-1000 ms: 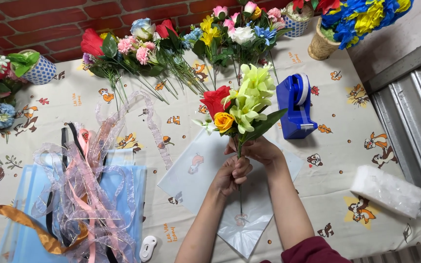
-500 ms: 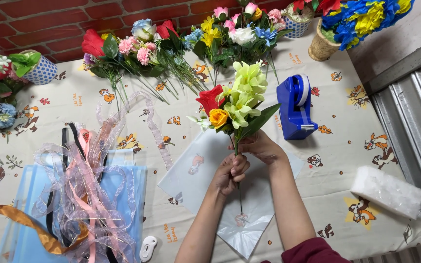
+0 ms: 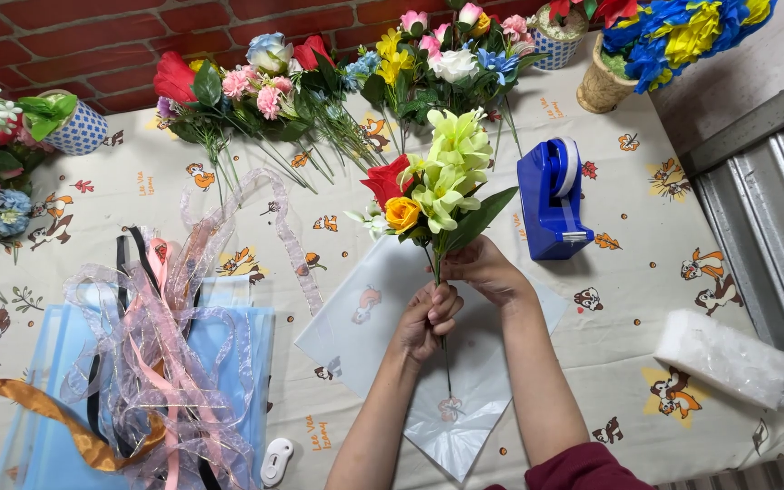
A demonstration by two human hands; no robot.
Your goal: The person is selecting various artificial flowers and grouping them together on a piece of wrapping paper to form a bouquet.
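Observation:
Both my hands grip the stems of a small bouquet [image 3: 433, 186] of a red rose, a yellow rose and pale green lilies. My right hand [image 3: 483, 269] clasps the stems just under the blooms. Lower on the same stems, my left hand [image 3: 426, 319] is closed around them. The bouquet is held upright over a clear wrapping sheet [image 3: 428, 363] lying on the table, and thin stems [image 3: 447, 363] hang down below my left hand.
A blue tape dispenser [image 3: 553, 200] stands right of the bouquet. Loose artificial flowers [image 3: 319, 82] lie along the back. A pile of ribbons [image 3: 156, 363] on blue sheets sits at left. A white foam block [image 3: 723, 358] rests at right, a small white cutter [image 3: 276, 461] near the front edge.
The bouquet and both hands have shifted slightly left and lower; my left hand has slid up the stems closer to my right hand.

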